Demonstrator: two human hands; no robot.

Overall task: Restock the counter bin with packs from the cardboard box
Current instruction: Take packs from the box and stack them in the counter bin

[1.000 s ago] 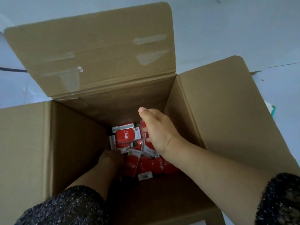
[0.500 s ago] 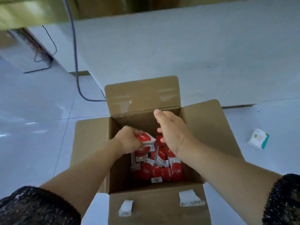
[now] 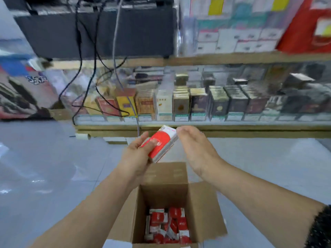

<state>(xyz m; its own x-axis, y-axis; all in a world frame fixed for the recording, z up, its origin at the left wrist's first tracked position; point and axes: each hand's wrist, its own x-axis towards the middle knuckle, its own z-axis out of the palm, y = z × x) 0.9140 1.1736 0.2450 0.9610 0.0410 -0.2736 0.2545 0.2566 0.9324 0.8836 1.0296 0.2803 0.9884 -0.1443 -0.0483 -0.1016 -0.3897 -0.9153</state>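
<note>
Holding a stack of red-and-white packs (image 3: 159, 143) in the air above the far flap of the cardboard box (image 3: 202, 212), the left grip (image 3: 138, 154) is clamped round the stack's near end, thumb across its top face. The right grip (image 3: 195, 151) is spread flat with straight fingers, and its fingertips (image 3: 180, 130) touch the stack's far corner. The box stands on a pale glossy floor (image 3: 44, 167) with all its flaps folded outward. Both forearms pass over its side flaps, leaving its mouth open between them. More loose packs (image 3: 166, 224) lie jumbled at the bottom of the box. Floor shows to the left and right of the box. Beyond the box a glass-fronted desk (image 3: 215, 59) runs across the view, its low wooden edge just past the far flap, with rows of upright packets (image 3: 180, 104) behind the glass. Black cables (image 3: 78, 68) hang down the glass beyond the box and to its left, from a dark cabinet (image 3: 93, 33) on top. I cannot tell which bin is meant for the packs.
</note>
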